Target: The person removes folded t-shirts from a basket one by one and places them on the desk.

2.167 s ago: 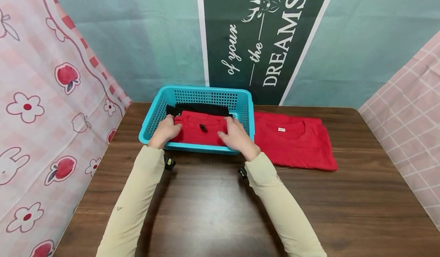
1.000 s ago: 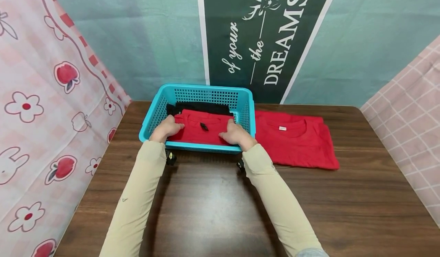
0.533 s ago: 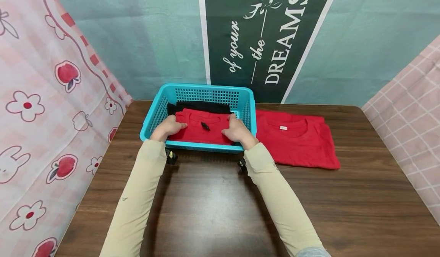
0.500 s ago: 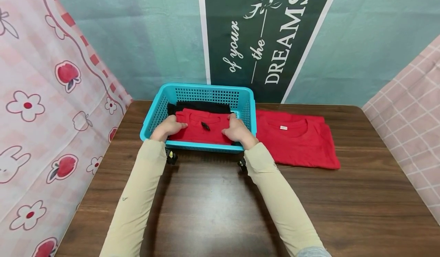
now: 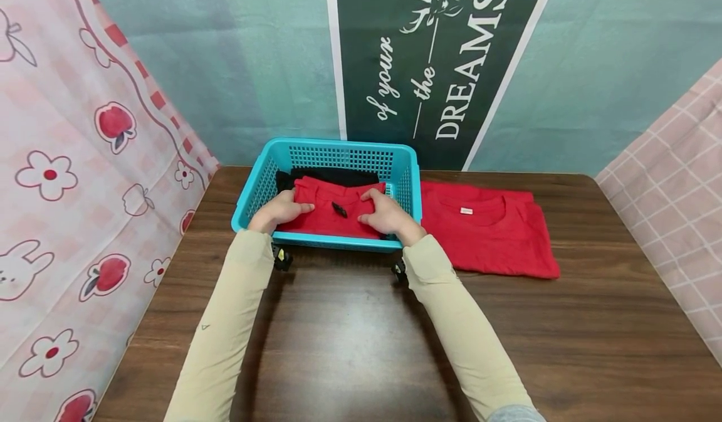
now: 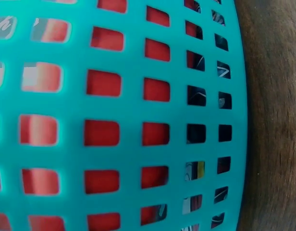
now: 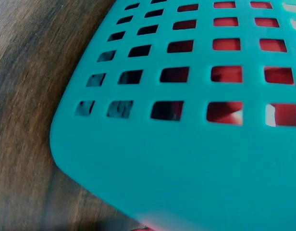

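In the head view a blue plastic basket (image 5: 333,241) holds a folded red T-shirt (image 5: 333,224) with a small dark mark at its middle. Black folded cloth (image 5: 338,175) shows behind the shirt. My left hand (image 5: 279,210) reaches over the near rim and touches the shirt's left side, thumb and forefinger spread. On the right side of the shirt rests my right hand (image 5: 388,214), its thumb and fingers apart. The lower fingers of both hands are hidden. In the wrist views, red cloth shows through the holes of the basket wall (image 6: 133,108); neither hand appears there.
A second folded red T-shirt (image 5: 496,237) with a white neck label lies right of the basket on the brown wooden table (image 5: 350,334). A green cloth (image 5: 254,71) hangs behind, and patterned pink curtains (image 5: 62,221) stand at both sides.
Over the last half second my right hand has shifted slightly left over the shirt, uncovering its far right corner. The left hand has moved slightly right. The basket stays in place.
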A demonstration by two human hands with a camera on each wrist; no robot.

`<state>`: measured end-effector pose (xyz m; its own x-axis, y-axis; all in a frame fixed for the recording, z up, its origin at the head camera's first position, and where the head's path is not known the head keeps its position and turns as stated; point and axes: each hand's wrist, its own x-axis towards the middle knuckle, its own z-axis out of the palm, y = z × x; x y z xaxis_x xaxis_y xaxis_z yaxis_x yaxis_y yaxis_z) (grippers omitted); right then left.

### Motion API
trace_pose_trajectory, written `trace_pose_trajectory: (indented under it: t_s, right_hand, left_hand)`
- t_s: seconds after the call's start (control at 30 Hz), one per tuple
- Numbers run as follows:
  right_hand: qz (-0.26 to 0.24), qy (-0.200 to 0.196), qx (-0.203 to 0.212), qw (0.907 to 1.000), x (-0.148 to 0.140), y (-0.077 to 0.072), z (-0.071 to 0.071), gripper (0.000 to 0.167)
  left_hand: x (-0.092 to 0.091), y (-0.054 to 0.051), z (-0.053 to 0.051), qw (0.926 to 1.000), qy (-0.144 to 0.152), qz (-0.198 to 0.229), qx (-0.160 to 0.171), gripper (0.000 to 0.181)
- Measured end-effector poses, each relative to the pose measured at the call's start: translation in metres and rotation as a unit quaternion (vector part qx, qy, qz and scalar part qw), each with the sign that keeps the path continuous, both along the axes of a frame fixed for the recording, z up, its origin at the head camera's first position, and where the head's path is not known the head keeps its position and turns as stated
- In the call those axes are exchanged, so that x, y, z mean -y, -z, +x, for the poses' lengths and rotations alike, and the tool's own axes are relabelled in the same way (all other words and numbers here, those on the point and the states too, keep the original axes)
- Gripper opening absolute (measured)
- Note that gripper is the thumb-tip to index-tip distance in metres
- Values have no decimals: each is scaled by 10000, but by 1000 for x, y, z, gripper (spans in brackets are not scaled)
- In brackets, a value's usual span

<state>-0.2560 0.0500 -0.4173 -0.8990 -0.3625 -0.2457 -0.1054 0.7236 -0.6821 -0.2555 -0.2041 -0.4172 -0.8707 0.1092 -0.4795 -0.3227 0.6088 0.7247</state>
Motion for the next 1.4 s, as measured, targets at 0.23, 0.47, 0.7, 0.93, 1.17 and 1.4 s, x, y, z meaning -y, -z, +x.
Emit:
trace_pose_trajectory:
  t_s: [0.23, 0.47, 0.7, 0.93, 1.17, 1.4]
  right_hand:
    - [107, -558, -58, 9984, -1, 2, 2, 51]
    - [42, -598, -219, 9980, -1, 3, 1, 59]
    - [-280, -288, -292, 9988, -1, 3, 2, 65]
    - [-591, 112, -572, 9966, -1, 3, 0, 64]
    - [-1102, 517, -937, 9881, -1, -1, 0, 64]
    - [-1416, 807, -1122, 9802, -2, -3, 2, 63]
  left_hand:
    - [0, -1, 1, 10000, 2, -48, 67, 76]
    - [-1, -1, 0, 9998, 204, -85, -20, 80]
    - [-1, 0, 1, 9996, 225, 110, -129, 68]
    - [-2, -4, 3, 9956, 82, 859, -352, 44]
    - [0, -8, 5, 9884, -196, 1407, -543, 47]
    - [0, -9, 5, 9822, -458, 1742, -524, 45]
